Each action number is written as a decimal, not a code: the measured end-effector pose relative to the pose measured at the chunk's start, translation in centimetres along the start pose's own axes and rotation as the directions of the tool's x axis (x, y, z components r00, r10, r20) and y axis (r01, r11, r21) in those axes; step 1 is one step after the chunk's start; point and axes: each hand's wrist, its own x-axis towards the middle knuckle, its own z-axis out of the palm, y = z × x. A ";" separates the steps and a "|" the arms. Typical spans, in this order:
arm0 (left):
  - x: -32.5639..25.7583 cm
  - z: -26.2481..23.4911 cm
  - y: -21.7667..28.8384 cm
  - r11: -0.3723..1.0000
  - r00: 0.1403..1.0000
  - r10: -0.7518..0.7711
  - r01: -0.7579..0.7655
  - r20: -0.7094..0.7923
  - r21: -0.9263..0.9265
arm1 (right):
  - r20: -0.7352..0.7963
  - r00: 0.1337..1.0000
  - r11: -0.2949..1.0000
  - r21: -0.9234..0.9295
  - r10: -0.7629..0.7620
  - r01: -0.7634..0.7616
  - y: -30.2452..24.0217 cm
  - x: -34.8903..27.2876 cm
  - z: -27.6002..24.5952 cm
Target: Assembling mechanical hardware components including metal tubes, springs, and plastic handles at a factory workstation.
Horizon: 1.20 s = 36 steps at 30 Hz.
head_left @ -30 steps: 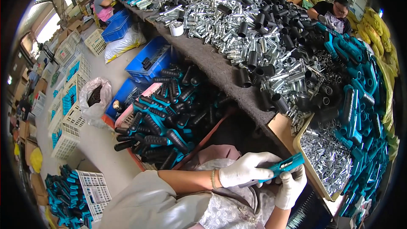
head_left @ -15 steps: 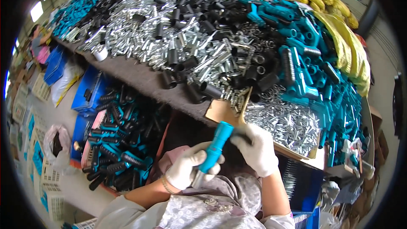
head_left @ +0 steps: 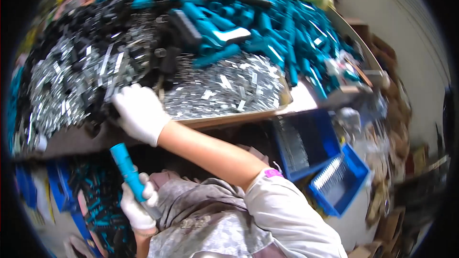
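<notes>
The left hand [head_left: 137, 206] is gripping a teal handle [head_left: 128, 171], fingers wrapped tight, long way pointing up & a bit left. The right hand [head_left: 140, 113] is resting on the black parts [head_left: 103, 110] above it; can't tell if fingers are holding any.

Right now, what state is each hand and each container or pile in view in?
Left hand: gloved, shut around a teal handle, held low by the lap.
Right hand: gloved, reaching into the black parts at the table edge; what it grips cannot be told.
Shallow cardboard tray: heaped with small silver metal pieces.
Blue bins: open, partly filled with metal parts.
</notes>
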 end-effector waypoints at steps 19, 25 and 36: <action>0.0 6.0 -3.5 0.506 0.956 -0.295 0.160 -0.005 0.847 | 0.192 0.840 0.537 0.692 0.507 -0.482 -0.5 -17.2 -10.6; 0.0 6.3 -4.5 0.517 0.934 -0.356 0.229 -0.036 0.825 | 0.233 0.860 0.539 0.696 0.454 -0.473 -0.8 -18.6 -11.3; 1.0 5.7 -6.2 0.622 0.794 -0.606 0.509 -0.046 0.595 | 0.382 0.733 0.060 0.866 0.563 -0.497 0.3 -22.0 -13.1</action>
